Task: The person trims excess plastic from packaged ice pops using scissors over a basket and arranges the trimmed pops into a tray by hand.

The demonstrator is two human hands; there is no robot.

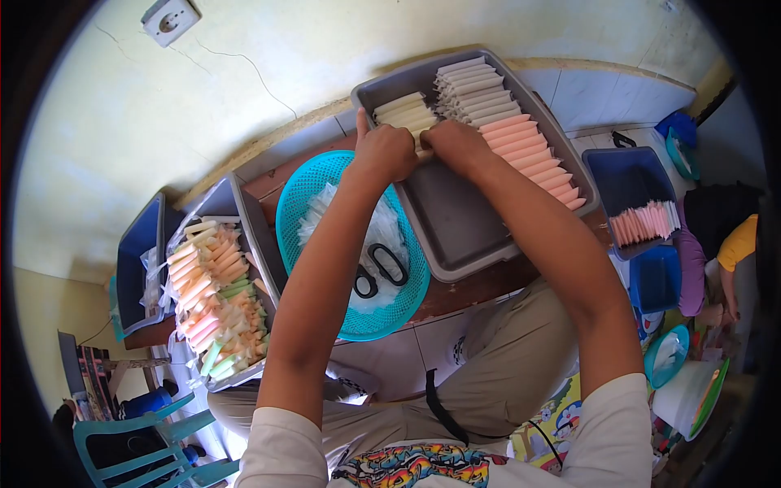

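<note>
My left hand (384, 151) and my right hand (457, 146) meet over the left part of a grey-brown tray (464, 224). Both are closed on the ends of a cream-coloured ice pop (423, 153), mostly hidden by the fingers. One left finger points up by the tray's rim. Just beyond lie cream ice pops (403, 110) in a row. Right of them are a column of whitish ice pops (476, 85) and a column of pink ice pops (529, 154), all in clear plastic sleeves.
Left of the tray, a turquoise basket (285, 220) holds clear plastic and black-handled scissors (386, 264). Farther left, a grey bin (256, 236) is heaped with mixed-colour ice pops (215, 293). At right are a dark blue tray (622, 167) with pink packs and another person (720, 220).
</note>
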